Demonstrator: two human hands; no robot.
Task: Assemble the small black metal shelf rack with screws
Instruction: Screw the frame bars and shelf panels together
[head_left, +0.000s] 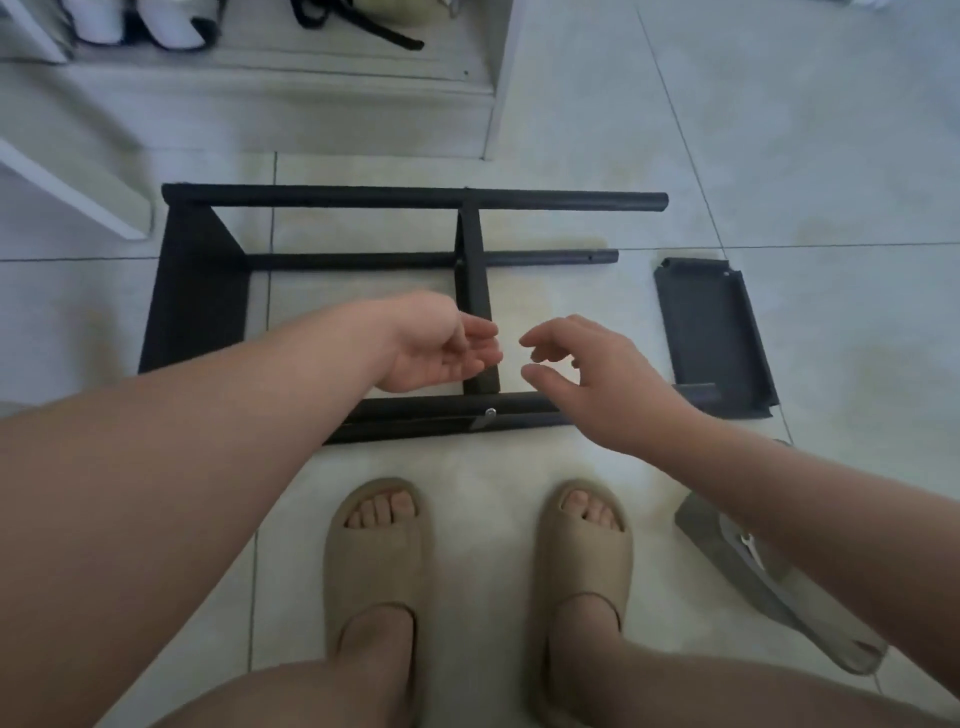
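While left hand (441, 348) and right hand (587, 374) hover loose and empty, best square the crosspiece (475, 291) before tightening that screw (490, 413)

You stand on the tiled floor (779, 156) in tan slippers (374, 551), with the black rack frame (197, 291) lying flat just beyond your toes. Its solid end panel is on the left, and long tubes run rightward with a cross piece between them. A silver screw (489, 414) sticks out of the near tube. Your left hand (441, 345) and right hand (587, 374) hover over the frame, close together, fingers loosely curled, holding nothing that shows. A loose shelf panel (711, 332) lies right of the frame. A plastic bag (727, 551) lies near your right foot.
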